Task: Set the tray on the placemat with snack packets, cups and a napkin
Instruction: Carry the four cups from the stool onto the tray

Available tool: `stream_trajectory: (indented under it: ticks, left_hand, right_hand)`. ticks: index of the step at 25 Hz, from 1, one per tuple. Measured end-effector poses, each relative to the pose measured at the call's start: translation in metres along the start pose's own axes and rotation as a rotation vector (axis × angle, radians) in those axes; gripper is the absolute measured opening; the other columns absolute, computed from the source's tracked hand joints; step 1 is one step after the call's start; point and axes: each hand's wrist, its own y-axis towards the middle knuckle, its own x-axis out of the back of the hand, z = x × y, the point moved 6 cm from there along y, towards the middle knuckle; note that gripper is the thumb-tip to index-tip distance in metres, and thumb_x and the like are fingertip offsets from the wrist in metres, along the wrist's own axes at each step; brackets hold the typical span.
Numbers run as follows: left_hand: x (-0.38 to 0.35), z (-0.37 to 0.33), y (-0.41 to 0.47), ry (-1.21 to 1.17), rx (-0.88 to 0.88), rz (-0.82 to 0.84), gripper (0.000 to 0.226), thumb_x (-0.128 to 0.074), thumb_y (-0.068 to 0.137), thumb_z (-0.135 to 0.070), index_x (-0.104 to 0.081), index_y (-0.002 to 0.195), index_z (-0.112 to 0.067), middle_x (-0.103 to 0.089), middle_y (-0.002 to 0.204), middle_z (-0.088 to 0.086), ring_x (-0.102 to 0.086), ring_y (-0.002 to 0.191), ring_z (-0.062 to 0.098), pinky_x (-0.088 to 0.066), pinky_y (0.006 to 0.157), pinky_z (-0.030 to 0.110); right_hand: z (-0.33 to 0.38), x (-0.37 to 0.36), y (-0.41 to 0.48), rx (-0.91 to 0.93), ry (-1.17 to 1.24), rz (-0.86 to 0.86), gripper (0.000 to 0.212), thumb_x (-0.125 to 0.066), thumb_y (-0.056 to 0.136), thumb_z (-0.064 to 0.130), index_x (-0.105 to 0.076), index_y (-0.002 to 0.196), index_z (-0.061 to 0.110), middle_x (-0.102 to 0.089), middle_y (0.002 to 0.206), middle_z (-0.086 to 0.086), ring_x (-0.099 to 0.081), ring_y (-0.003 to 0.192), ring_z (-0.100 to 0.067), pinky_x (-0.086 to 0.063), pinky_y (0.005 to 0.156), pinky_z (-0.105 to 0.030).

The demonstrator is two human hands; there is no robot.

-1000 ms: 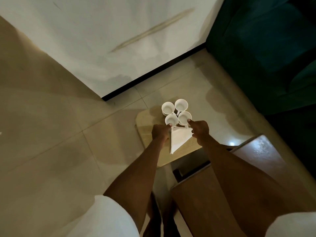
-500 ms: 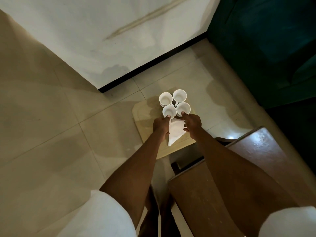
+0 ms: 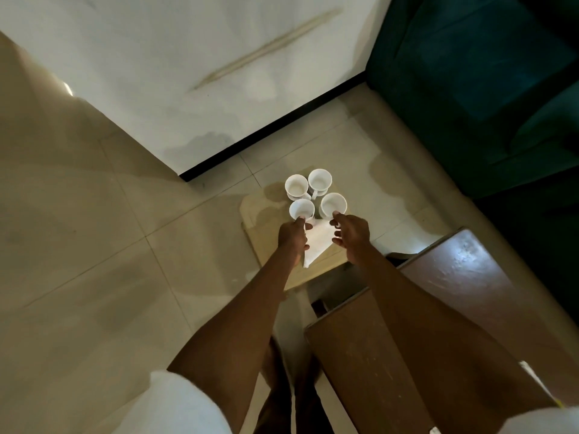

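Note:
A pale wooden tray (image 3: 264, 242) lies below me, and what it rests on is hidden. Several white cups (image 3: 316, 195) stand close together at its far end. A white napkin (image 3: 316, 244), folded to a triangle, lies on the tray just behind them. My left hand (image 3: 293, 236) is curled at the napkin's left edge, with its thumb by the near-left cup (image 3: 301, 208). To the napkin's right is my right hand (image 3: 352, 234), fingers spread, its forefinger touching the near-right cup (image 3: 333, 204). No snack packets or placemat are in view.
A brown wooden table (image 3: 407, 333) fills the lower right, close under my right forearm. A dark teal sofa (image 3: 470, 73) stands at the upper right. A white wall with a black skirting (image 3: 272, 130) runs behind the tray. Beige floor tiles (image 3: 94, 245) spread to the left.
My right hand has let go of the napkin's right corner and spread its fingers beside the near-right cup. The left hand stays at the napkin's left edge. Cups and tray have not moved.

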Motion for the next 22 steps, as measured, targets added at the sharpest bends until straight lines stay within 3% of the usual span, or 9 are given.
stream_trajectory:
  ticks: [3, 8, 13, 16, 18, 22]
  left_hand:
    - [0.002, -0.012, -0.050, -0.045, -0.069, 0.001, 0.035, -0.051, 0.104, -0.032, -0.070, 0.100, -0.003, -0.067, 0.101, 0.015, -0.058, 0.084, 0.027, -0.052, 0.069, 0.035]
    - [-0.003, -0.045, -0.173, -0.068, -0.220, 0.091, 0.029, -0.056, 0.102, -0.029, -0.069, 0.095, -0.005, -0.072, 0.096, 0.007, -0.064, 0.089, 0.022, -0.058, 0.081, 0.037]
    - [-0.025, -0.064, -0.281, 0.011, -0.303, 0.236, 0.029, -0.055, 0.104, -0.022, -0.070, 0.105, 0.003, -0.071, 0.103, 0.013, -0.062, 0.092, 0.024, -0.050, 0.084, 0.036]
    - [-0.048, -0.063, -0.334, 0.116, -0.377, 0.297, 0.028, -0.057, 0.103, -0.021, -0.072, 0.103, 0.002, -0.071, 0.100, 0.015, -0.064, 0.091, 0.026, -0.054, 0.088, 0.040]
    - [-0.072, -0.053, -0.374, 0.212, -0.426, 0.349, 0.029, -0.058, 0.102, -0.024, -0.074, 0.102, 0.001, -0.073, 0.099, 0.015, -0.067, 0.092, 0.026, -0.057, 0.097, 0.044]
    - [-0.131, -0.010, -0.448, 0.354, -0.482, 0.495, 0.036, -0.061, 0.101, -0.030, -0.075, 0.105, 0.002, -0.077, 0.108, 0.022, -0.072, 0.097, 0.036, -0.056, 0.100, 0.050]
  right_hand:
    - [0.005, 0.019, -0.051, 0.003, 0.074, 0.012, 0.021, -0.073, 0.097, 0.027, -0.069, 0.085, 0.010, -0.071, 0.100, -0.015, -0.063, 0.086, -0.026, -0.057, 0.075, -0.036]
    - [0.033, 0.073, -0.160, 0.053, 0.261, -0.066, 0.030, -0.072, 0.098, 0.027, -0.071, 0.107, -0.001, -0.070, 0.101, -0.016, -0.063, 0.091, -0.026, -0.057, 0.080, -0.037]
    - [0.052, 0.136, -0.263, 0.084, 0.475, -0.173, 0.019, -0.070, 0.100, 0.021, -0.068, 0.092, 0.005, -0.067, 0.096, -0.015, -0.066, 0.095, -0.028, -0.060, 0.097, -0.045]
    - [0.057, 0.184, -0.314, 0.139, 0.614, -0.257, 0.031, -0.070, 0.099, 0.019, -0.066, 0.117, -0.006, -0.065, 0.097, -0.016, -0.063, 0.092, -0.029, -0.060, 0.086, -0.041]
    - [0.051, 0.227, -0.349, 0.183, 0.677, -0.327, 0.030, -0.070, 0.099, 0.021, -0.066, 0.115, -0.004, -0.065, 0.098, -0.016, -0.063, 0.093, -0.029, -0.060, 0.080, -0.037]
    - [0.019, 0.311, -0.406, 0.231, 0.822, -0.460, 0.023, -0.071, 0.099, 0.021, -0.064, 0.104, -0.001, -0.064, 0.085, -0.010, -0.062, 0.091, -0.030, -0.057, 0.098, -0.047]
